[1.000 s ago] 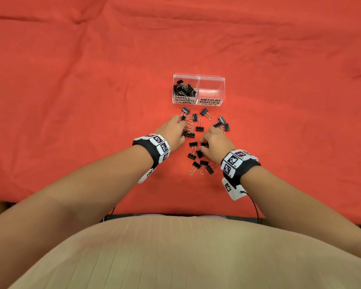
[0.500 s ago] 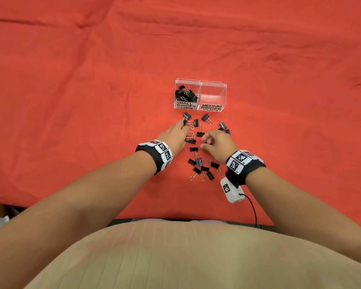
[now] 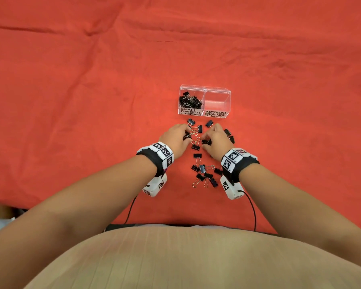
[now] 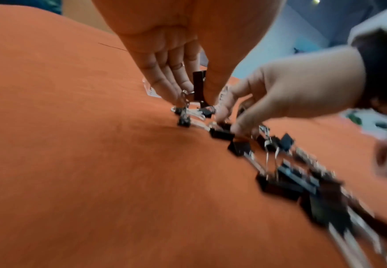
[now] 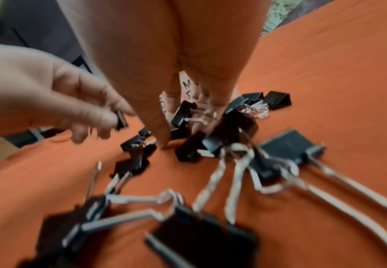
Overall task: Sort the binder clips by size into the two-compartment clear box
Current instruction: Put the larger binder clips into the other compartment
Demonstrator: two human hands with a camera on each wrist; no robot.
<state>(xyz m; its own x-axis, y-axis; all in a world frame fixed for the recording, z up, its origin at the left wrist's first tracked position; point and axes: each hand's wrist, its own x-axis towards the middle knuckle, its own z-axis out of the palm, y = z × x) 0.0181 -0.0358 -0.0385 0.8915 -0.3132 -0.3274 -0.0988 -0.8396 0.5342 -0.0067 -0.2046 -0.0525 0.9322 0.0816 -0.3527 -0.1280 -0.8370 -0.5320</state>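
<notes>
The clear two-compartment box point(image 3: 217, 94) stands on the red cloth. Its left compartment, marked SMALL, holds several black clips point(image 3: 190, 101); the right one, marked MEDIUM, shows none. Loose black binder clips point(image 3: 202, 170) lie scattered in front of the box. My left hand point(image 3: 187, 135) reaches into the upper clips and pinches one black clip point(image 4: 199, 85) between thumb and fingers. My right hand point(image 3: 205, 140) is just beside it, fingers curled down on black clips point(image 3: 206, 141), one clip point(image 5: 183, 113) against its fingers. Both palms hide more clips.
The red cloth point(image 3: 92, 101) covers the whole table, with wrinkles at the back. Wrist-camera cables point(image 3: 252, 209) trail back to the near table edge. More clips point(image 3: 229, 135) lie to the right of my right hand.
Both hands have moved forward through the clips toward the box. My right hand left the lower clips for the upper ones and now sits close to my left.
</notes>
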